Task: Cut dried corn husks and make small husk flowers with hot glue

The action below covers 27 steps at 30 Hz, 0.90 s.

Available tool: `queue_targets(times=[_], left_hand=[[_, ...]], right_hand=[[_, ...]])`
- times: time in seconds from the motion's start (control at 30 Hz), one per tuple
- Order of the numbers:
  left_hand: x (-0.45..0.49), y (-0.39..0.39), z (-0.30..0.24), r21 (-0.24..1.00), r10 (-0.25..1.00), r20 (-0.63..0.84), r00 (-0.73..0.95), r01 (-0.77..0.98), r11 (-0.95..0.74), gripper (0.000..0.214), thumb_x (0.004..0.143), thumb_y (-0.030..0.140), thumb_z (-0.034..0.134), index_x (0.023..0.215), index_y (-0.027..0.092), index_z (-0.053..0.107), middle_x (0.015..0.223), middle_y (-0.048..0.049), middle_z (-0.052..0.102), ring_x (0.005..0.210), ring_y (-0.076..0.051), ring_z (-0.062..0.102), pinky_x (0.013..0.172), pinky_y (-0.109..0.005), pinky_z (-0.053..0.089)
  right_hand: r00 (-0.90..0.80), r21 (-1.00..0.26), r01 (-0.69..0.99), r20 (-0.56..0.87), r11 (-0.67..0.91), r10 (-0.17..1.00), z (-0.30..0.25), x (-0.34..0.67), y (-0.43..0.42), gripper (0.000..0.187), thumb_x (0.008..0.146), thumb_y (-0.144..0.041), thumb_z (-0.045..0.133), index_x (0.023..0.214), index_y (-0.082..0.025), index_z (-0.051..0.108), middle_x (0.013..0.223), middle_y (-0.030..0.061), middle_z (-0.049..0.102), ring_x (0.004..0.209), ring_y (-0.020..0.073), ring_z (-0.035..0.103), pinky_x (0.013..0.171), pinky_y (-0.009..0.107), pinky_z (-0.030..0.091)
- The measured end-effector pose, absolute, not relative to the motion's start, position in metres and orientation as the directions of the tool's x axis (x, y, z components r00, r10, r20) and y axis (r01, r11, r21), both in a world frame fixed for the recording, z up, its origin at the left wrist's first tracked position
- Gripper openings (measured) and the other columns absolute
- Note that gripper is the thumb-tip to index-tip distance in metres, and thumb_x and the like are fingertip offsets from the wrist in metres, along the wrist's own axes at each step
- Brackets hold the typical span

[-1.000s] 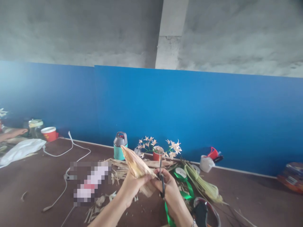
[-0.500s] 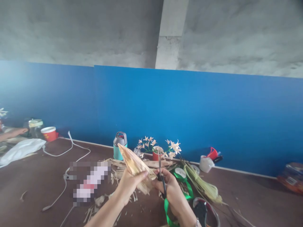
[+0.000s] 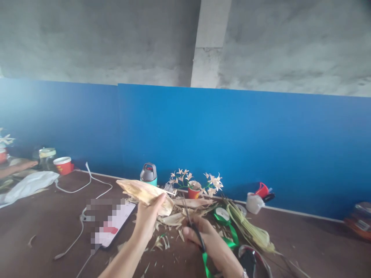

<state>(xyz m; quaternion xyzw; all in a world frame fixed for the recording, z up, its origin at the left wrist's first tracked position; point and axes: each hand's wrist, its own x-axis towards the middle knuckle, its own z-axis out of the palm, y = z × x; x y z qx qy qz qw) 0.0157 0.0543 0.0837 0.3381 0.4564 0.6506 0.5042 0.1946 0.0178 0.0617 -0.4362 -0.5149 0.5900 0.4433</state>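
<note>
My left hand [image 3: 148, 218] is raised over the dark brown table [image 3: 43, 227] and grips a dry, pale corn husk [image 3: 145, 192] whose tip points left. My right hand [image 3: 208, 241] sits lower and to the right, fingers closed through the black handles of a pair of scissors [image 3: 193, 224] whose blades point up and to the left. The blades are apart from the held husk. Loose husk pieces and trimmings [image 3: 185, 210] lie on the table under and behind both hands.
Behind the hands stand a teal bottle [image 3: 148, 174], a red pot of husk flowers [image 3: 193, 185], green ribbon [image 3: 228, 231], a bundle of green strips [image 3: 249, 229] and a white cup [image 3: 253, 202]. A phone [image 3: 111, 226] and white cable [image 3: 84, 200] lie left. Another person's hand [image 3: 17, 168] rests far left.
My left hand swung the husk from upright to lying leftward, away from the scissors. My right hand dropped lower and tilted the blades left. A husk piece now lies on the table.
</note>
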Motion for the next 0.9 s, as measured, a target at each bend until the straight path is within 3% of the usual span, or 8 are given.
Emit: queue_targets(times=[0.1,0.2,0.43,0.9], left_hand=[[0.020,0.049,0.084,0.951,0.968,-0.007,-0.252,-0.300,-0.071,0.036,0.056,0.034,0.078,0.080,0.009,0.071,0.075,-0.0113,0.074,0.074,-0.028,0.068,0.064,-0.032,0.052],[0.025,0.044,0.086,0.962,0.970,0.008,-0.242,-0.264,-0.074,0.033,0.057,0.035,0.077,0.076,0.008,0.071,0.067,-0.0097,0.073,0.068,-0.027,0.068,0.058,-0.030,0.050],[0.032,0.043,0.085,0.949,0.981,-0.011,-0.194,-0.310,-0.051,0.033,0.059,0.034,0.075,0.078,0.008,0.069,0.071,-0.0116,0.074,0.068,-0.027,0.068,0.060,-0.032,0.051],[0.031,0.042,0.086,0.929,0.987,-0.034,-0.156,-0.368,-0.026,0.036,0.056,0.034,0.077,0.079,0.008,0.070,0.072,-0.0118,0.074,0.071,-0.028,0.069,0.063,-0.033,0.052]], right_hand=[[-0.354,-0.997,-0.037,-0.048,-0.066,0.934,0.059,0.187,0.015,0.037,0.059,-0.041,0.077,0.078,-0.014,0.062,0.060,-0.0028,0.053,0.052,0.0085,0.047,0.047,0.018,0.031],[-0.371,-0.998,-0.048,-0.029,-0.051,0.928,0.057,0.184,0.015,0.039,0.060,-0.045,0.075,0.079,-0.014,0.063,0.062,-0.0027,0.053,0.054,0.0077,0.044,0.050,0.017,0.032],[-0.323,-0.998,-0.025,-0.054,-0.065,0.945,0.059,0.184,0.015,0.046,0.058,-0.054,0.073,0.076,-0.013,0.061,0.055,-0.0039,0.049,0.051,0.0074,0.041,0.047,0.018,0.029],[-0.296,-0.999,-0.024,-0.032,-0.041,0.955,0.060,0.182,0.015,0.046,0.055,-0.055,0.074,0.069,-0.014,0.060,0.047,-0.0070,0.040,0.043,0.0055,0.033,0.040,0.018,0.022]])
